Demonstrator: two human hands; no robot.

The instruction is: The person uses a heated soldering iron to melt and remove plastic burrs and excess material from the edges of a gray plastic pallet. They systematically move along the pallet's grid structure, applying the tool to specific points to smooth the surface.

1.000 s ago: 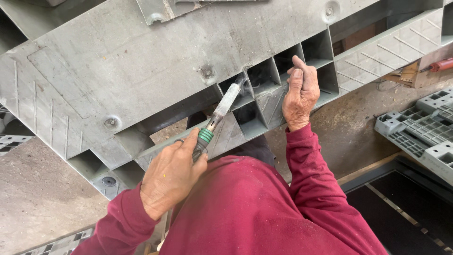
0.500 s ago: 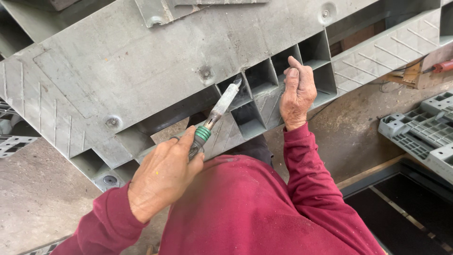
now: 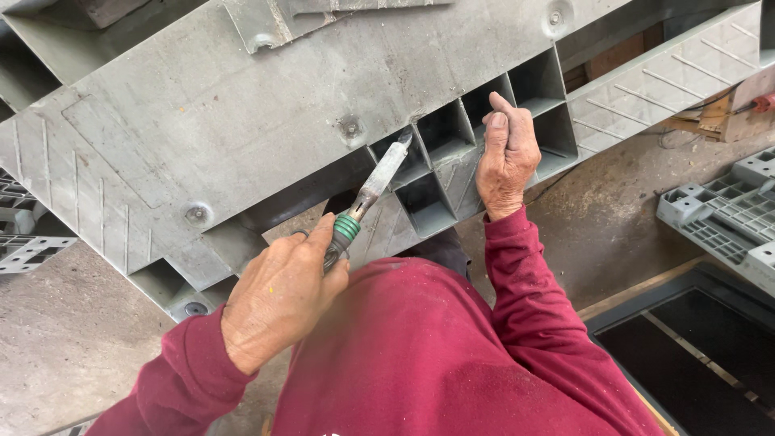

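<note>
Concrete workshop floor (image 3: 64, 355), dusty and stained, beneath a large grey plastic pallet (image 3: 202, 121) tilted up in front of both hands. Item one: left hand (image 3: 278, 299), fingers wrapped fully round the green-collared handle of a chisel (image 3: 373, 187); flat metal blade angled up and away from that hand, tip at the rim of an open square cell in the pallet's ribbed edge. Item two: right hand (image 3: 507, 157), just beside the blade tip, fingers curled over a rib between two cells, forefinger raised, gripping the pallet. Red sleeves on both arms. Beyond the right hand: a second grey pallet piece (image 3: 726, 218) lying flat on the floor; below it, a dark mat (image 3: 710, 339).
</note>
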